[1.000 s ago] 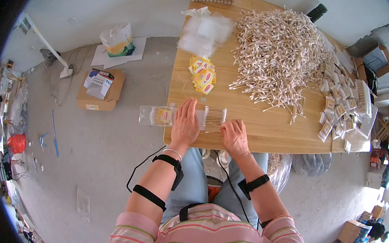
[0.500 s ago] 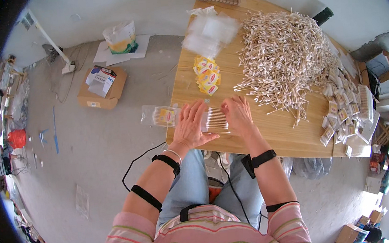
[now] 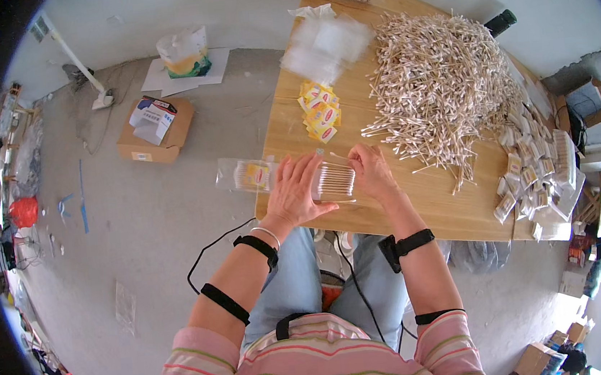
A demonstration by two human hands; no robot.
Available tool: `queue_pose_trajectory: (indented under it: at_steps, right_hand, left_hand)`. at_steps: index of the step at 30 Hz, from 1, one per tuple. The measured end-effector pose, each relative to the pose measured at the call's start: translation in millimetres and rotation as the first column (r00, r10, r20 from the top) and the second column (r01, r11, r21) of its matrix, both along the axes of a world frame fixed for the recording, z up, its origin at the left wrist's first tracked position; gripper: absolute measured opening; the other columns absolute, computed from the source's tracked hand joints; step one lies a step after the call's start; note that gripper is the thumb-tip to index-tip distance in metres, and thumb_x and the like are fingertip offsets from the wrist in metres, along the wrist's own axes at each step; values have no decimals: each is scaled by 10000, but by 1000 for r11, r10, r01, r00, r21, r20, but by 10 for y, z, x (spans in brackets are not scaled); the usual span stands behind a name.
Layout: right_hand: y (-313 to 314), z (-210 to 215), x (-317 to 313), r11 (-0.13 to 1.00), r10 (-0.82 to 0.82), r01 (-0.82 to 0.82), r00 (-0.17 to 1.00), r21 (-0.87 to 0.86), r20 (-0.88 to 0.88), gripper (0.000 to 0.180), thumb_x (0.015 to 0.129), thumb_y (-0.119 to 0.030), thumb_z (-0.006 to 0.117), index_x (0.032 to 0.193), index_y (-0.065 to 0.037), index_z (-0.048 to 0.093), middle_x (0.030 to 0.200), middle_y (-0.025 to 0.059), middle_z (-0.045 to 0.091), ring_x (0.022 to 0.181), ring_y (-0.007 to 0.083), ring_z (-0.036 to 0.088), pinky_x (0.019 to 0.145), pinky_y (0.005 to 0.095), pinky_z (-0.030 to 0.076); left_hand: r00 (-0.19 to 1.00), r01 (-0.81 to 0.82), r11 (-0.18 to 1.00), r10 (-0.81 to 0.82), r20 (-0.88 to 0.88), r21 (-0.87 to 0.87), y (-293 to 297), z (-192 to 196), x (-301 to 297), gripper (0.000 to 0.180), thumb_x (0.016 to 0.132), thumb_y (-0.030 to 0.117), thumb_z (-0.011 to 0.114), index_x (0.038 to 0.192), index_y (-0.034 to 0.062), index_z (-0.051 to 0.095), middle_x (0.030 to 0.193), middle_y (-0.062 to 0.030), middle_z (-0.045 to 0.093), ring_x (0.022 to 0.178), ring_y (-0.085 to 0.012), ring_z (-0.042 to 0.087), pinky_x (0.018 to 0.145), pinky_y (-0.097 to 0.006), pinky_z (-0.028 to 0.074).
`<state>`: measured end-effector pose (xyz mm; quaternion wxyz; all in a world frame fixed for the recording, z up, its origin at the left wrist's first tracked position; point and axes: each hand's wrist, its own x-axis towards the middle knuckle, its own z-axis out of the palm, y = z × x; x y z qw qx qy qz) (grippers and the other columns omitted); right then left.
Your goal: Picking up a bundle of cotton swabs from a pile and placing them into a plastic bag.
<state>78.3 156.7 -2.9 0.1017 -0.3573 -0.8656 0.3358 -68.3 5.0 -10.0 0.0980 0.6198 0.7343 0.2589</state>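
Note:
My left hand point(image 3: 292, 192) grips a clear plastic bag point(image 3: 224, 174) from above, fingers along its far side and thumb along its near side. A yellow label point(image 3: 256, 176) shows inside the bag's left part. From under the hand a row of cotton swabs point(image 3: 336, 178) sticks out to the right, heads lined up. My right hand point(image 3: 373, 171) is closed in a pinch on a single cotton swab point(image 3: 340, 159), which slants across the far right corner of the row. The palm hides part of the bag.
A large heap of loose cotton swabs point(image 3: 443, 87) covers the table's point(image 3: 404, 206) right half. Yellow labels point(image 3: 321, 117) and clear empty bags point(image 3: 326, 44) lie farther back. Small filled packs point(image 3: 530, 165) pile up at the right edge. A cardboard box point(image 3: 179, 143) sits on the floor.
My right hand has shifted slightly right and back from the row's end; the pinched swab now shows at the row's far corner. My left hand stays on the bag.

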Motion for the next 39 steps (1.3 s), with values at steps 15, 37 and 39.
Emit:
queue_pose_trajectory:
  at_steps: [15, 37, 39]
  right_hand:
    - [-694, 355, 2282, 975, -223, 210, 940, 77, 258, 123, 822, -121, 659, 901, -28, 672, 929, 140, 643, 917, 333, 591, 844, 412, 460]
    - [-376, 157, -60, 961, 174, -220, 952, 167, 253, 90, 762, -158, 661, 755, -72, 687, 962, 87, 602, 1057, 292, 526, 903, 414, 441]
    - [-366, 164, -42, 952, 202, -254, 940, 168, 275, 103, 758, -146, 657, 803, -56, 679, 976, 89, 603, 1065, 292, 525, 917, 426, 438]
  left_hand:
    - [1000, -9, 1000, 10, -17, 30, 12, -66, 0, 845, 686, 560, 749, 1336, 117, 441, 1340, -84, 495, 1290, -284, 418, 1150, -492, 232]
    - [999, -34, 999, 33, 38, 36, 18, -41, -16, 793, 659, 415, 824, 1283, 110, 442, 1308, -100, 497, 1271, -280, 437, 1138, -481, 252]
    - [999, -22, 998, 19, 48, 63, 26, -50, -10, 792, 658, 413, 826, 1280, 107, 443, 1311, -100, 496, 1275, -276, 434, 1140, -478, 250]
